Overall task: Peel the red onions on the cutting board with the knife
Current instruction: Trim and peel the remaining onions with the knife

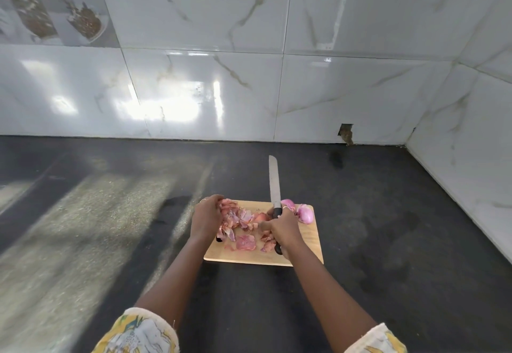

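The cutting board (310,242) lies on the counter (388,214), before the wall (249,89). Onion skins (235,219) are heaped on its left half, under the left hand (206,218), which seems to grip them. Two onions (304,212) sit at its far right corner. The right hand (282,229) holds the knife (274,181) between them, blade reaching past the far edge.

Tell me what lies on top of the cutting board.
Onion skins, gripped by the left hand, and two peeled onions at the far right corner. The right hand, holding the knife, covers whatever lies beneath it.
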A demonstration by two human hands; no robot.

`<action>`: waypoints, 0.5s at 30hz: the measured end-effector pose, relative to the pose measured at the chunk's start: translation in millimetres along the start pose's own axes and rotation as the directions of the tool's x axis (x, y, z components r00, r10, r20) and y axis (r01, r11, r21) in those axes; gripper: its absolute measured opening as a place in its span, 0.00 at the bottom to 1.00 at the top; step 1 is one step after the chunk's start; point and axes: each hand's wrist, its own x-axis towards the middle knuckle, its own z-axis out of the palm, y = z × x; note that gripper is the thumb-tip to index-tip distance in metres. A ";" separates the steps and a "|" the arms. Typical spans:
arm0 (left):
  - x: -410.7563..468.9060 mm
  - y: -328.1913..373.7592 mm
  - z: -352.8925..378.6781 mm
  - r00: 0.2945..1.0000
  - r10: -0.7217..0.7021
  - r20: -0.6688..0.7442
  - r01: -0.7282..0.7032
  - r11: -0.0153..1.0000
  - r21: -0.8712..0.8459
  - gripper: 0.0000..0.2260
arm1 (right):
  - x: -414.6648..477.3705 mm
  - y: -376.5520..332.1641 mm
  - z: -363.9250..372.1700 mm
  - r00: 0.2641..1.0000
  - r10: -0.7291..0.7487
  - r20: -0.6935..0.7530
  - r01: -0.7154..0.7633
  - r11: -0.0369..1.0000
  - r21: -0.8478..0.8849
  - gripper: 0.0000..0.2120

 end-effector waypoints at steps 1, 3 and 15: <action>-1.5 1.5 1.5 1.000 0.007 -0.005 -0.007 1.000 -0.011 0.14 | 1.4 0.0 -1.9 1.000 0.008 0.010 -0.008 1.000 0.025 0.17; -4.7 5.6 4.7 1.000 0.022 -0.003 -0.023 0.999 -0.041 0.14 | 3.4 0.4 -4.5 0.999 0.009 0.032 -0.010 0.999 0.049 0.18; -23.7 18.8 20.6 0.943 0.139 0.302 -0.128 0.990 -0.057 0.18 | 1.1 -1.4 -7.4 0.997 -0.063 0.047 0.069 0.987 -0.142 0.16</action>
